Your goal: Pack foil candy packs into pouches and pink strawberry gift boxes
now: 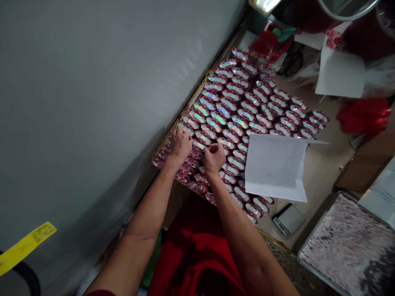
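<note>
Rows of small red-and-clear packages [228, 136] with oval tops stand packed together on the table. Most carry a shiny silvery strip on top; several in the near left corner show a round pinkish disc [182, 176] instead. My left hand [181, 144] rests over packages by the wall side, its fingers spread a little and bent down on their tops. Just right of it, my right hand [215, 158] is closed in a pinch beside a package with a rainbow-sheened strip [199, 145]. Whatever lies between those fingertips is too small to make out.
A folded white sheet [274, 166] lies over packages on the right. Beyond it are a small digital scale [288, 219], a metal tray [348, 246] of pale flaky material, a cardboard box [365, 162] and a red plastic bag [364, 115]. Black scissors [294, 61] lie at the back. A grey wall [108, 82] borders the left.
</note>
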